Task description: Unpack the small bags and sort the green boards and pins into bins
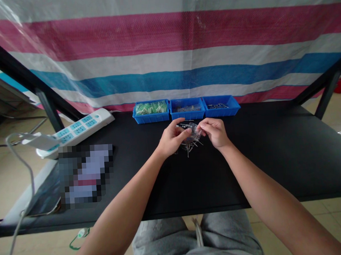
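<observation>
Between my hands is a small clear plastic bag (194,132). My left hand (173,138) pinches its left side between thumb and fingers. The fingertips of my right hand (214,131) are closed on the bag's right edge. Thin metal pins that look like screws or nails (188,147) lie in a loose heap on the black table just below the bag. Behind my hands stand three blue bins in a row: the left bin (151,120) has green-and-white packets, the middle bin (187,115) has clear packets, and the right bin (224,112) has thin metal pieces.
A white power strip (103,116) with a plugged-in charger (42,141) lies at the left on the black table (275,156). A blurred-out phone-like object (88,173) is in front of it. A striped plastic sheet (165,32) hangs behind, between black frame bars.
</observation>
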A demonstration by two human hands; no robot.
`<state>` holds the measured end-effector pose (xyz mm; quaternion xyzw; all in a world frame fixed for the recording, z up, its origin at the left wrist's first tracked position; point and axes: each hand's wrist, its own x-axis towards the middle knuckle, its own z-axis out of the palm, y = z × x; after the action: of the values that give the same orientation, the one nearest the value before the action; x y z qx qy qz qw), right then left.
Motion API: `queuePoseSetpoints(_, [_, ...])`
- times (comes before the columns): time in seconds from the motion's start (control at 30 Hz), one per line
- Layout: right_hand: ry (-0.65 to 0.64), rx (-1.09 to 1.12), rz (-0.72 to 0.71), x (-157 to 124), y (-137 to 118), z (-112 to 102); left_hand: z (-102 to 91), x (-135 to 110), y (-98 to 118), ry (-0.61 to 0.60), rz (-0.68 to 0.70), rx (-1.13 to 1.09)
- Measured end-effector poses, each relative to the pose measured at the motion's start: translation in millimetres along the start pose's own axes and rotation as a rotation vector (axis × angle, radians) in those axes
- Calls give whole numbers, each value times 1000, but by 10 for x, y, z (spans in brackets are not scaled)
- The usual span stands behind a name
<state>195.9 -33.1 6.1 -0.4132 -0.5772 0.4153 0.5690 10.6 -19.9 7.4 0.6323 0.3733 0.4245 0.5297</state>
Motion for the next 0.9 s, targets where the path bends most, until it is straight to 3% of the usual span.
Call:
queuePoseSetpoints(0.13, [0,-39,163,65,58,-30,-64,40,-42,175,78,93])
queuePoseSetpoints(0.3, [151,139,123,123,58,-35,-107,69,-58,251,81,97])
queuePoseSetpoints(0.5, [-1,250,258,102,39,-93,-116,69,-88,226,88,156])
queuePoseSetpoints(0.67, [-20,123,210,105,74,-116,-159,85,-73,297,115,228])
queuePoseSetpoints(0.8, [13,-90,91,104,112,-136,-295,97,-26,384,132,457])
queuePoseSetpoints(0.9, [-8,-346,-20,85,113,-160,-477,92,13,227,151,703])
